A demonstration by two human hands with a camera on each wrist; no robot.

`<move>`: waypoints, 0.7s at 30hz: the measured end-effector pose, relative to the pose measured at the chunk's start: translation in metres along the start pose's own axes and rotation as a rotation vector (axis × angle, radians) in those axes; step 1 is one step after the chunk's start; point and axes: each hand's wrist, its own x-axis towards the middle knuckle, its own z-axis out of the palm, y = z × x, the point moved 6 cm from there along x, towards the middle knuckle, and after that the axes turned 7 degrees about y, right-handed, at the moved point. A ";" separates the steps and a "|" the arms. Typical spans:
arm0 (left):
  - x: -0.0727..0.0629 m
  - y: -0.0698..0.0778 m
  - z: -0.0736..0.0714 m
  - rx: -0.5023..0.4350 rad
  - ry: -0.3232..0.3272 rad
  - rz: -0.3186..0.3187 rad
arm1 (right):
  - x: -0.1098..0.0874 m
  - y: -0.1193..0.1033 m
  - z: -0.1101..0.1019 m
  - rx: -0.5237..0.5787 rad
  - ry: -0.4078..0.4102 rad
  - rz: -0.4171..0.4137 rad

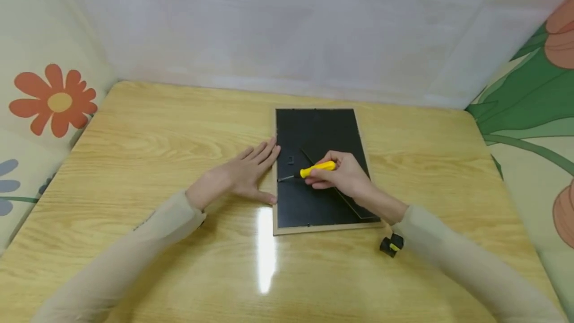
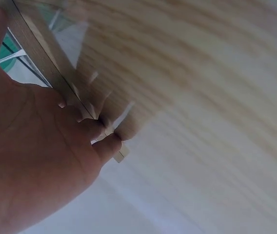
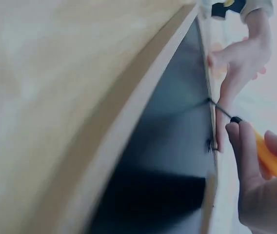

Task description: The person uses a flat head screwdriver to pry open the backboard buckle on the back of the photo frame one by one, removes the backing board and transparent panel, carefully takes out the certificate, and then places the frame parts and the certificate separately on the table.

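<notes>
A picture frame (image 1: 314, 128) lies with its black backing up and a thin pale wooden rim (image 1: 323, 228) around it. My left hand (image 1: 245, 176) rests flat at its left side, fingers spread and fairly straight, fingertips and thumb touching the rim. In my right hand (image 1: 345, 176) I grip a screwdriver (image 1: 329, 165) by its yellow handle. Its metal shaft (image 1: 287, 178) points left, the tip right at the inner left edge of the backing. Under the right hand, a black stand leg (image 1: 357, 207) runs slantwise across the backing. The right wrist view also shows the screwdriver (image 3: 273, 158) pinched in my fingers.
The frame lies on a wood-grain table (image 1: 179, 128). A small black and yellow device (image 1: 392, 245) sits by the right cuff. A small hook-like piece (image 1: 291, 160) is on the backing near the left edge. A white sheet (image 1: 287, 29) hangs behind the table.
</notes>
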 end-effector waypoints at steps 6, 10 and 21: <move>0.001 0.001 -0.002 -0.001 -0.007 0.001 | -0.004 0.019 -0.006 0.160 0.029 0.149; 0.000 0.001 -0.002 0.003 -0.001 0.001 | -0.003 0.012 -0.002 0.067 0.026 0.037; 0.001 0.002 0.000 -0.018 -0.015 -0.004 | -0.001 -0.042 0.031 -0.400 0.064 -0.221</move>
